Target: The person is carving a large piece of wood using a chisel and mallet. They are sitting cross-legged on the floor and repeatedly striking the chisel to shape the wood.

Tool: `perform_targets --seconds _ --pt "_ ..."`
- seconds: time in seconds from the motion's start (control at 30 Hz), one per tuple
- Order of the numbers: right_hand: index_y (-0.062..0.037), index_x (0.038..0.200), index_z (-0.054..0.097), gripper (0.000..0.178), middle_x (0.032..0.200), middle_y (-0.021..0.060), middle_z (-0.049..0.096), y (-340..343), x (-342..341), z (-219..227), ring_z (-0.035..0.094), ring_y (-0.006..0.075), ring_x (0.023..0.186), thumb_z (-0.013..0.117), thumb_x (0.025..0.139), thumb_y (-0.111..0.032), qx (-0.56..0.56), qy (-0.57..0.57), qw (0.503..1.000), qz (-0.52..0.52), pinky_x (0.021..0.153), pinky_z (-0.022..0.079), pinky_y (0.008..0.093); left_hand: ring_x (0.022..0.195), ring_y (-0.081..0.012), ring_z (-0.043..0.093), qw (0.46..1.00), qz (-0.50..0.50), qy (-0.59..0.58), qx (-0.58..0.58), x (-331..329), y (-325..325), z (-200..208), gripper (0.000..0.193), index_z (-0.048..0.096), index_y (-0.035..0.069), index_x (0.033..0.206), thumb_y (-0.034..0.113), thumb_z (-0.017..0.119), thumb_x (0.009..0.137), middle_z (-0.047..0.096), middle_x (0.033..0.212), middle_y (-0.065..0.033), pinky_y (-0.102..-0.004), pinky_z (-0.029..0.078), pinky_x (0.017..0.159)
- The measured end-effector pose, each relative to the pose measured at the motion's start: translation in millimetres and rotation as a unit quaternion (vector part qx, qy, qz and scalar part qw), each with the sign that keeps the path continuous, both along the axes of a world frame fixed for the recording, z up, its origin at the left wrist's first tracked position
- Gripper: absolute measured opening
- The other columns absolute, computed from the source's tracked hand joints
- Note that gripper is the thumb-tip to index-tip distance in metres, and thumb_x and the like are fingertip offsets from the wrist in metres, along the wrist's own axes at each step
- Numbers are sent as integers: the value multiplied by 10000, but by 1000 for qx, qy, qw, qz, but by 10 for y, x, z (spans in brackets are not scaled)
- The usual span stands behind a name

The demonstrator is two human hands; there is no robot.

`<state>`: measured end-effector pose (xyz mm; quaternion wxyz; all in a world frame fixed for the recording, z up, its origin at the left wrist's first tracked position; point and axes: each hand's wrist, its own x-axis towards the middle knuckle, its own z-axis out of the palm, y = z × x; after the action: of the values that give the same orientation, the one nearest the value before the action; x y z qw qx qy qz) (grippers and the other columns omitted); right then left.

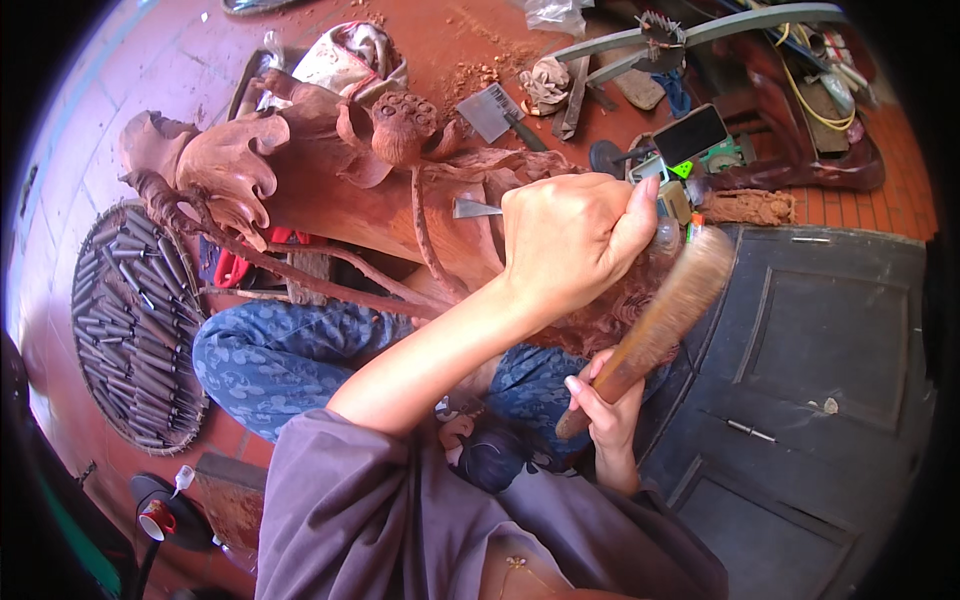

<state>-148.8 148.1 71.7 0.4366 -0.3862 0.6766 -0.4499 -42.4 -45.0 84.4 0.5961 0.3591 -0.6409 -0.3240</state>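
Note:
My left hand point(565, 235) is closed around a chisel, whose flat steel blade point(476, 208) points left over the carving; the fist hides its handle. My right hand point(612, 412) grips the narrow end of a wooden mallet point(665, 315). The mallet's thick head slants up to the right, slightly blurred, just right of my left fist and apart from it. Across my lap lies a large reddish-brown wood carving point(340, 212), with curled leaves at its left end. A carved lotus pod point(400, 128) on a thin stem rises from its middle.
Left of my knee, a round basket point(77, 350) holds many chisels point(140, 300). A dark panelled door point(825, 345) lies at right. A phone point(690, 136), a metal scraper point(490, 110) and a cloth bag point(345, 62) sit beyond the carving. A red cup point(157, 521) stands lower left.

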Motion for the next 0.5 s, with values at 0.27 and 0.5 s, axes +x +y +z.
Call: perform_targets --seconds 0.27,0.5 --pt "-36 901 427 252 667 66 547 21 17 9 539 108 552 619 784 79 -5 -66 998 -21 567 454 237 470 -276 568 999 4 -34 -1 32 -7 6 451 546 95 520 306 531 918 523 501 -82 -392 397 414" --pt "-40 861 466 247 638 49 559 59 22 -27 537 96 506 673 769 61 -9 -78 997 -29 497 430 225 468 -281 568 998 1 -55 6 5 12 -10 442 579 101 539 312 526 923 538 514 -86 -390 403 420"
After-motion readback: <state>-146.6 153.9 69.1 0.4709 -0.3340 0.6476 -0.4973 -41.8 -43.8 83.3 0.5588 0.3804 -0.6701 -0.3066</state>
